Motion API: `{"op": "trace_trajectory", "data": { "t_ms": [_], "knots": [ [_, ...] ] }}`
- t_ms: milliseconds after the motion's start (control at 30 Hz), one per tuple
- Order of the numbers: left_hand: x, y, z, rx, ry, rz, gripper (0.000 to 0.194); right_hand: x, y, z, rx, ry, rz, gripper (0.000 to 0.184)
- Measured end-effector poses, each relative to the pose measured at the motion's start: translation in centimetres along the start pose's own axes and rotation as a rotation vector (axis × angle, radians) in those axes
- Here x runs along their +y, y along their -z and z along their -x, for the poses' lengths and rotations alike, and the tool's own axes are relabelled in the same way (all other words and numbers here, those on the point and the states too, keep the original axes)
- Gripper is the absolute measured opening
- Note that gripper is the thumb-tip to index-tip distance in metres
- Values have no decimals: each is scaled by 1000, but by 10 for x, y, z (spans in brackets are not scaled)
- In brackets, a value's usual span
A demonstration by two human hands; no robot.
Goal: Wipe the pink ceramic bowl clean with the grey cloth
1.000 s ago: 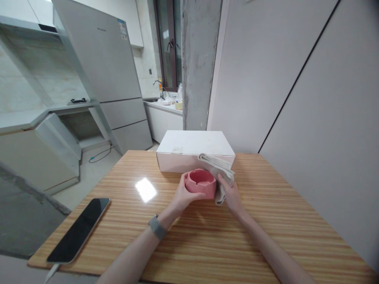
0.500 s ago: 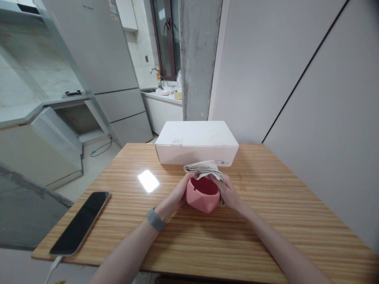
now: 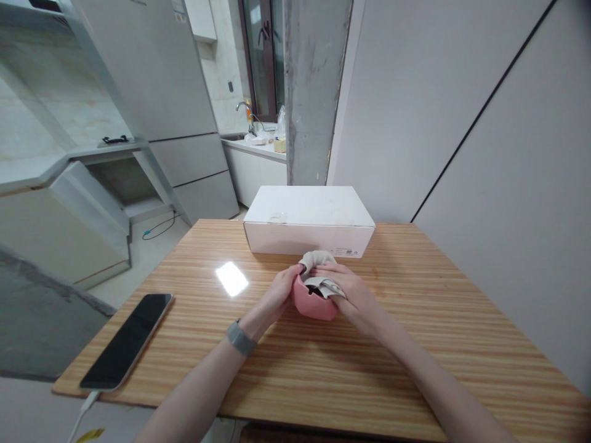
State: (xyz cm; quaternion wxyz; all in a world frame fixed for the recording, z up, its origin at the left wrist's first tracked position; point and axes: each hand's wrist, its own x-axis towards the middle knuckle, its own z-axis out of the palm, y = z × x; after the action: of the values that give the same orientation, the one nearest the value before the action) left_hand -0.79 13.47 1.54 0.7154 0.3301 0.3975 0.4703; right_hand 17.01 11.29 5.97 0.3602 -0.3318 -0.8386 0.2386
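A faceted pink ashtray [image 3: 314, 306], notched at its rim, is in front of me over the wooden table. My left hand [image 3: 282, 289] grips its left side, thumb near the rim. A grey-white cloth [image 3: 318, 259] is bunched over the far rim and partly inside the opening. My right hand [image 3: 353, 292] is closed on the cloth and presses it into the ashtray from the right. Folds of cloth hide much of the inside, and the right fingertips are partly covered.
A white box [image 3: 309, 237] stands just beyond the hands on the wooden table [image 3: 415, 320]. At the left edge lies a black phone [image 3: 129, 341] with a white cable [image 3: 85, 409] plugged in. A white wall panel [image 3: 484, 154] rises along the right.
My right hand has moved over the ashtray's opening and pushed the cloth into it. The cloth was above the far rim before. My left hand keeps its hold.
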Motion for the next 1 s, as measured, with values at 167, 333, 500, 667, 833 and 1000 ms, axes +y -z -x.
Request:
{"op": "trace_trajectory", "data": {
  "t_ms": [167, 333, 500, 667, 833, 1000],
  "knots": [
    [-5, -5, 2, -14, -47, -104, 42, -9, -4, -6, -35, -75, 82, 27],
    [-2, -13, 7, -102, -201, -116, 38, -17, -7, -8, -75, -105, 181, 25],
    [3, -15, 15, -104, -223, -182, 42, -18, -17, -5, -69, -193, 292, 27],
    [1, -12, 13, -105, -89, -68, 41, -16, -18, -2, -80, -150, 258, 26],
    [3, -9, 10, -52, -123, 8, 32, -20, -14, -2, -151, -16, 269, 25],
    [3, -13, 12, -187, 17, 39, 40, -23, -13, -3, -178, -77, 409, 29]
  ]
}}
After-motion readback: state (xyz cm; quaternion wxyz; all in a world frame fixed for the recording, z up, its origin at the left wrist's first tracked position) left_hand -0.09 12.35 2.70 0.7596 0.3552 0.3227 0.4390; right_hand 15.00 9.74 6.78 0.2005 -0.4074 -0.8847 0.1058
